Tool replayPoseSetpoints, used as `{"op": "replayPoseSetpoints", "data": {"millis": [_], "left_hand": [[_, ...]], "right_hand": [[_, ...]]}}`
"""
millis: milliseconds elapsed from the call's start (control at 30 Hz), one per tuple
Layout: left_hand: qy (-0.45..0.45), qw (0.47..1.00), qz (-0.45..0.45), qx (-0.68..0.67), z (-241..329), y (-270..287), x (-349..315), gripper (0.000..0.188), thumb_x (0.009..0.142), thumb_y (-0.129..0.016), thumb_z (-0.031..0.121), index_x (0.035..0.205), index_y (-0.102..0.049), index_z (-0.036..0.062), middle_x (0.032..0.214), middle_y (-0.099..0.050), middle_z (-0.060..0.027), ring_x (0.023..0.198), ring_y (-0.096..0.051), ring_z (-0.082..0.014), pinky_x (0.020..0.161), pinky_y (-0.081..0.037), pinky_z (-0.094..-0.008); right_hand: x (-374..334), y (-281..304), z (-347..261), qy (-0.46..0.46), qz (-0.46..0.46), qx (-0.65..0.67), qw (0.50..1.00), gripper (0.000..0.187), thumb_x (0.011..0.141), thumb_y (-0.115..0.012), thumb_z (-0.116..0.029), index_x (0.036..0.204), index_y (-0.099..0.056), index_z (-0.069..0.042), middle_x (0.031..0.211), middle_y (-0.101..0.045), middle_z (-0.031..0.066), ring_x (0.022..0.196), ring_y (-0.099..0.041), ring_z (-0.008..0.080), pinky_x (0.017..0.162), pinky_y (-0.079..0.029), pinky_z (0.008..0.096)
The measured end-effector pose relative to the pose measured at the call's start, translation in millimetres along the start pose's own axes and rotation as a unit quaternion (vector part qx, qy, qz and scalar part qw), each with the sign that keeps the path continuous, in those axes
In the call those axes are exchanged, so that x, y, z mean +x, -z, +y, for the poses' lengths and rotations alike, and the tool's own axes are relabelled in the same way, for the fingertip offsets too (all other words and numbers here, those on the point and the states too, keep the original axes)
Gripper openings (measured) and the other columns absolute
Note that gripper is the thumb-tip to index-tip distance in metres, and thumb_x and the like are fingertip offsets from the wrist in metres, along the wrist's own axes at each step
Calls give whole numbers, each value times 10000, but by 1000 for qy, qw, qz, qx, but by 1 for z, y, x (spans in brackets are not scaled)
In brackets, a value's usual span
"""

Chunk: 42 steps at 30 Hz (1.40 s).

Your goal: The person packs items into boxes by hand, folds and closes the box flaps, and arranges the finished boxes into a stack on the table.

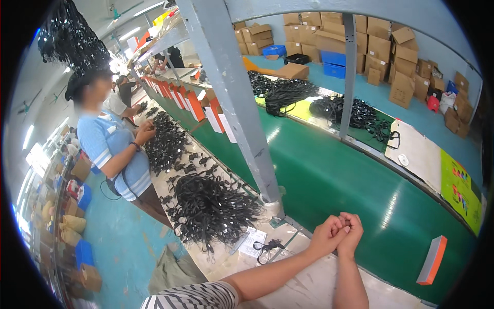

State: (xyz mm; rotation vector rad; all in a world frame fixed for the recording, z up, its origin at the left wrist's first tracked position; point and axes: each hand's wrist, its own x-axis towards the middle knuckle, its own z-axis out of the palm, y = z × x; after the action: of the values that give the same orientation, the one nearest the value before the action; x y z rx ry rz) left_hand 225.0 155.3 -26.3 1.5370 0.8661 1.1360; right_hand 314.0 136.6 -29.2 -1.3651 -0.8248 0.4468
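Observation:
My left hand (329,236) and my right hand (352,231) are together above the near edge of the green conveyor belt (314,159). Their fingers are curled inward and touch, so whatever they may hold is hidden. To the left of my forearms, a small black strap bundle (270,246) lies on the worktop beside a printed white sheet (252,242). Behind these is a large heap of black straps (211,208) with small shiny fittings. A slim orange-and-white box (432,260) rests on the belt to the right of my hands.
A grey metal post (234,98) rises at the bench edge, close to my hands. A co-worker in a blue shirt (121,149) stands at the left by more strap heaps. Orange and white boxes (193,105) line the belt's far stretch. Cardboard cartons (378,51) are stacked behind.

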Motion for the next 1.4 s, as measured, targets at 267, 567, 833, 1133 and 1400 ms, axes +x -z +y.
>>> {"op": "replayPoseSetpoints", "data": {"millis": [267, 567, 833, 1133, 1400], "left_hand": [[27, 999, -17, -33, 0, 2, -2, 293, 963, -785, 188, 831, -539, 99, 620, -449, 66, 584, -384, -35, 519, -312, -251], [10, 1000, -12, -25, 2, 1, 0, 263, 962, -780, 171, 843, -558, 95, 631, -433, 73, 591, -366, -30, 527, -305, -245], [9, 999, -14, -36, 6, 1, 1, 240, 965, -777, 167, 857, -576, 91, 636, -430, 69, 592, -363, -32, 529, -304, -243], [2, 999, -14, -44, 3, 1, 0, 222, 963, -777, 153, 869, -587, 87, 639, -434, 66, 592, -365, -33, 528, -306, -244], [-9, 999, -10, -30, -1, 1, 1, 215, 960, -769, 160, 874, -590, 79, 626, -444, 37, 571, -388, -58, 523, -327, -264]], "right_hand": [[0, 2, 5, -26, -7, 37, 999, 181, 899, -590, 103, 991, -727, 28, 962, -635, 41, 796, -617, 110, 693, -492, 241], [1, 2, 9, -12, -4, 30, 999, 172, 893, -595, 88, 989, -726, 30, 945, -636, 44, 785, -610, 110, 686, -491, 244], [2, 2, 4, 0, -18, 6, 1000, 170, 918, -563, 46, 1012, -705, 40, 908, -592, 32, 796, -591, 119, 705, -495, 254], [0, 3, 5, 10, -21, -5, 1000, 171, 925, -560, 40, 1011, -707, 33, 905, -594, 31, 787, -585, 118, 693, -491, 252], [1, 3, 2, 16, -19, -16, 1000, 176, 896, -595, 79, 1005, -727, 37, 934, -635, 50, 791, -613, 120, 700, -508, 257]]}}
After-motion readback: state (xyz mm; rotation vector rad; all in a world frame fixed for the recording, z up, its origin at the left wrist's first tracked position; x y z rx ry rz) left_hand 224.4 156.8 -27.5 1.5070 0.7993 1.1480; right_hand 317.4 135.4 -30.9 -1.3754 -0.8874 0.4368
